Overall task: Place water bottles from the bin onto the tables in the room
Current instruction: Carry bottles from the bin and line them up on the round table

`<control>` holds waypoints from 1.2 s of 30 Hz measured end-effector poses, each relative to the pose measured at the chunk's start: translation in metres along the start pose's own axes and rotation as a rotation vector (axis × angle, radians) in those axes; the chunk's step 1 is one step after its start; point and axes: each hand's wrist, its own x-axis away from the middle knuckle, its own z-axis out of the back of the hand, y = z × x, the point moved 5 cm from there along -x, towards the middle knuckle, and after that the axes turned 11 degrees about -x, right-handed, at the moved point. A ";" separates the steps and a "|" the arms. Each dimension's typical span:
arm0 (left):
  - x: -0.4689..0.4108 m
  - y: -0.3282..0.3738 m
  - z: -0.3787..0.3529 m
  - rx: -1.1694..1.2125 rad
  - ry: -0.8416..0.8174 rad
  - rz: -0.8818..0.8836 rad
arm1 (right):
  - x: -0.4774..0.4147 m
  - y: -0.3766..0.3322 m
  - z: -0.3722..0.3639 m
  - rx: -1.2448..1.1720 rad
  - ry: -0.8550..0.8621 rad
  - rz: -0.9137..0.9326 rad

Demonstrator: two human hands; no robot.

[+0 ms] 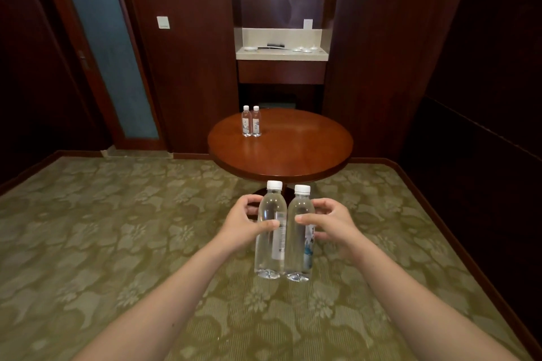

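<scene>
Gripping left bottle [270,256] and right bottle [296,258], left hand [244,223] and right hand [332,223] partly hide labels.

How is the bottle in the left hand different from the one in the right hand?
The left-hand bottle shows the printed-text side of its label; the right-hand bottle shows a blue picture. The left-hand bottle's cap sits slightly higher than the right-hand bottle's. Both are clear, upright, white-capped and side by side.

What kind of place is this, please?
Probably a hotel guest room: patterned carpet, a counter niche with small cups, and a round table with two water bottles.
</scene>
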 end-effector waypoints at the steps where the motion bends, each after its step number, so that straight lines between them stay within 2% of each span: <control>1: -0.017 -0.001 -0.002 -0.001 -0.003 0.005 | -0.017 -0.003 0.001 0.002 -0.001 -0.001; 7: -0.137 -0.002 -0.011 -0.009 0.030 0.008 | -0.135 -0.021 0.011 -0.003 -0.020 0.000; 15: -0.305 0.036 -0.015 -0.049 0.117 -0.039 | -0.311 -0.084 0.030 0.026 -0.087 0.054; 21: -0.387 0.043 -0.020 -0.063 0.168 -0.042 | -0.404 -0.108 0.036 0.096 -0.166 0.073; 28: -0.471 0.040 -0.021 -0.061 0.134 -0.047 | -0.496 -0.109 0.030 0.101 -0.171 0.057; 36: -0.628 0.013 -0.011 -0.083 0.036 -0.077 | -0.625 -0.111 0.015 0.096 -0.062 0.059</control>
